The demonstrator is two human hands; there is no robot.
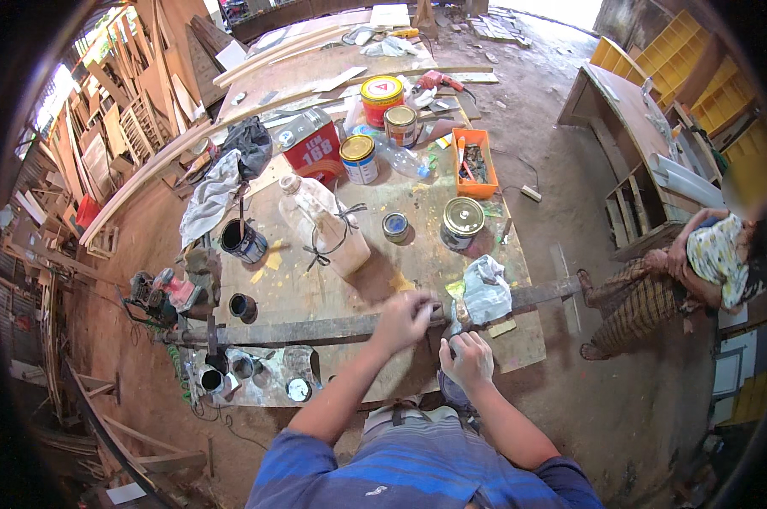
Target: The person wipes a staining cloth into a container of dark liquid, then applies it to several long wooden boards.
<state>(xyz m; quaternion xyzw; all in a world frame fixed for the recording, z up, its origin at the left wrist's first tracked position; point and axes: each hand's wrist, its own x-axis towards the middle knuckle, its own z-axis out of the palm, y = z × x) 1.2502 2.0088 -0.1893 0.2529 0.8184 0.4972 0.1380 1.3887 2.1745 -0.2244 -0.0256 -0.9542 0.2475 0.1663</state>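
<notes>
My left hand (403,322) is raised over the long dark bar (349,328) near the table's front edge. Its fingers are curled together; whatever they hold, if anything, is hidden. Lower and to the right, my right hand (467,360) is closed beside the bar, around something dark that I cannot make out. Just beyond it lies a crumpled grey plastic bag (487,293) with a yellow-green piece at its side. A large whitish plastic jug (326,225) with a dark cord tied around it stands beyond my left hand. A silver-lidded can (462,222) is farther right.
Paint cans, a red metal canister (309,146), an orange bin (475,163) and a red power drill (441,82) occupy the table's far part. Open dark pots (243,307) stand at the left. Another person (697,263) holding a child is at the right. Lumber leans along the left.
</notes>
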